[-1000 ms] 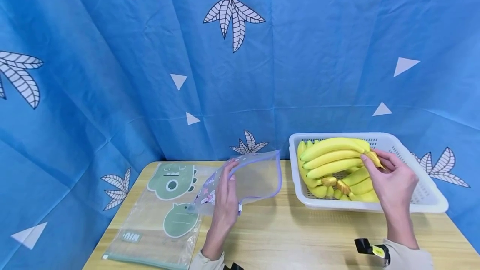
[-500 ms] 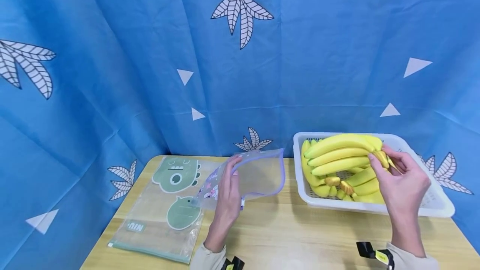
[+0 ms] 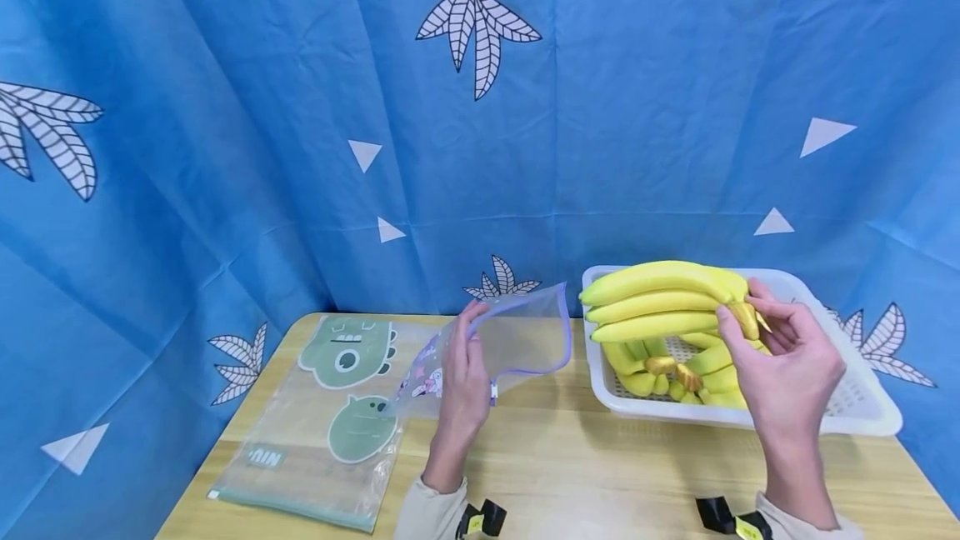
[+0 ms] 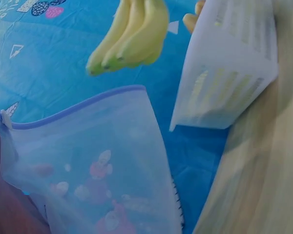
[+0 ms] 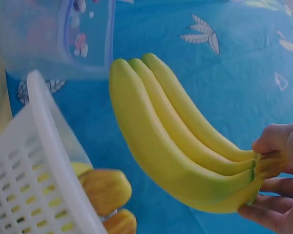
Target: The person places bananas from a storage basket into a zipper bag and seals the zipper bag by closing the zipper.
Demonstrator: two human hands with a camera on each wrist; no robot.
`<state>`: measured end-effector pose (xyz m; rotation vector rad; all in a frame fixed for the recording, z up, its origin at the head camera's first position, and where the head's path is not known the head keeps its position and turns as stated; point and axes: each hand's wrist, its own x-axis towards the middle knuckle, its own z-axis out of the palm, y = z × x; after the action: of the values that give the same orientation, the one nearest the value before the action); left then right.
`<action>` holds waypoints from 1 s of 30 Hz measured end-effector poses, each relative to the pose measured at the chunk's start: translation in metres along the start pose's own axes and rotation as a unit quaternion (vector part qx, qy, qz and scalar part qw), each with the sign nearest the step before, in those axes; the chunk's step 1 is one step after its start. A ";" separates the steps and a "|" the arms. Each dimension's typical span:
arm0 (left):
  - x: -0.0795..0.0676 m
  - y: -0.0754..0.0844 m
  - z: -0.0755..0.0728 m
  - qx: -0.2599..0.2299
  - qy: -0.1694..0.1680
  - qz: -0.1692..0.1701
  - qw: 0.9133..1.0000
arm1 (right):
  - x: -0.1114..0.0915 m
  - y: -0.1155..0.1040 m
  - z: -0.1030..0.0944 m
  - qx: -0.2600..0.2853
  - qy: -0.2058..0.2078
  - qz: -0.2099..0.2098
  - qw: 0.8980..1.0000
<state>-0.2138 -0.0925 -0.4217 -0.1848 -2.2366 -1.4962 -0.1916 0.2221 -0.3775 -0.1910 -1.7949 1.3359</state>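
Note:
My right hand (image 3: 787,357) grips a bunch of yellow bananas (image 3: 660,300) by its brown stem end, above the white basket. In the right wrist view, thumb and fingers pinch the stem of the bananas (image 5: 180,141), whose tips point toward the bag. My left hand (image 3: 465,377) holds a clear zip bag (image 3: 521,348) with purple edging and small cartoon prints, its mouth spread toward the basket. The left wrist view shows the bag (image 4: 97,161) upright, the banana tips (image 4: 132,39) beyond its top edge. Part of the left hand is hidden by the bag there.
The white perforated basket (image 3: 862,411) at right holds several more bananas (image 3: 637,382). A flat clear zip bag (image 3: 300,457) with green dinosaur prints lies on the wooden table (image 3: 585,473) at left. Behind the table hangs a blue patterned curtain (image 3: 637,107).
The right hand has lifted the banana bunch slightly and moved it left, so its tips now reach past the basket's left rim. The left hand still holds the bag, nearly in place.

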 end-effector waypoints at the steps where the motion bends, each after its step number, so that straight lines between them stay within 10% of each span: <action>1: -0.001 0.000 0.001 -0.002 0.002 0.000 1.000 | -0.002 -0.003 0.001 0.006 -0.003 0.000 1.000; 20: -0.008 0.006 0.015 0.014 0.017 0.002 1.000 | -0.060 -0.038 0.051 0.039 -0.120 -0.114 0.985; 30: -0.012 0.007 0.016 0.064 -0.093 0.013 0.994 | -0.072 -0.016 0.071 0.022 -0.100 -0.160 0.982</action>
<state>-0.2049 -0.0733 -0.4264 -0.3251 -2.4574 -1.3656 -0.1922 0.1242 -0.4069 0.2570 -1.8661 1.1924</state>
